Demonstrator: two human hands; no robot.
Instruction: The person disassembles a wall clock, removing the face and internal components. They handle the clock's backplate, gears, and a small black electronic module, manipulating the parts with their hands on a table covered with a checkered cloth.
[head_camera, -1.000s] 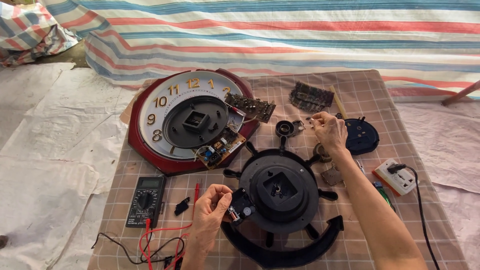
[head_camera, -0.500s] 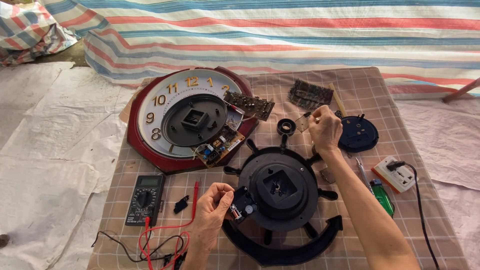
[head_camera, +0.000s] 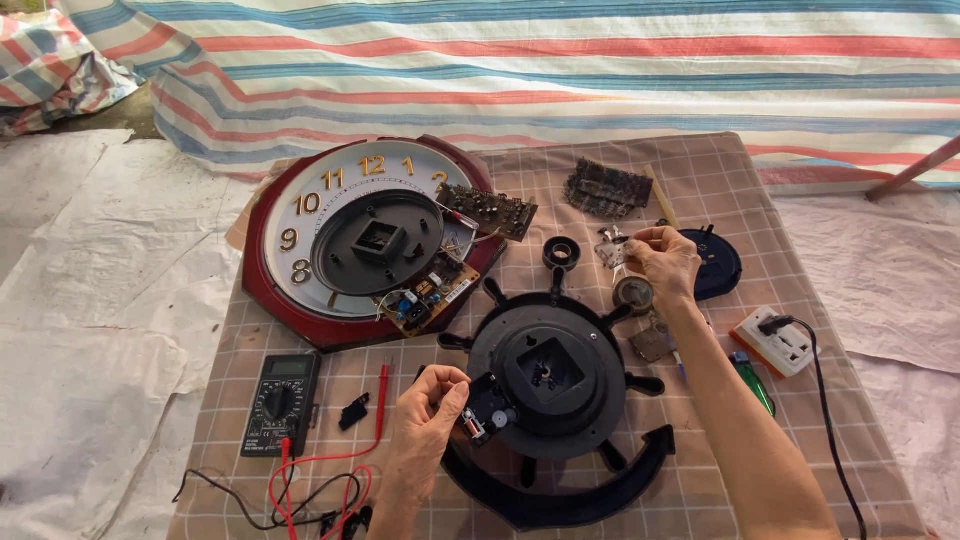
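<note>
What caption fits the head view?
Left hand grips a small clock mechanism beside the black wheel-shaped clock; right hand pinches a tiny part.

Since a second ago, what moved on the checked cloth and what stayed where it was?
The right hand shifted slightly left and back, pinching a small clear part throughout. The left hand kept its grip on the small black module at the black wheel-shaped clock back. The red-rimmed round wall clock and multimeter stayed put.
</note>
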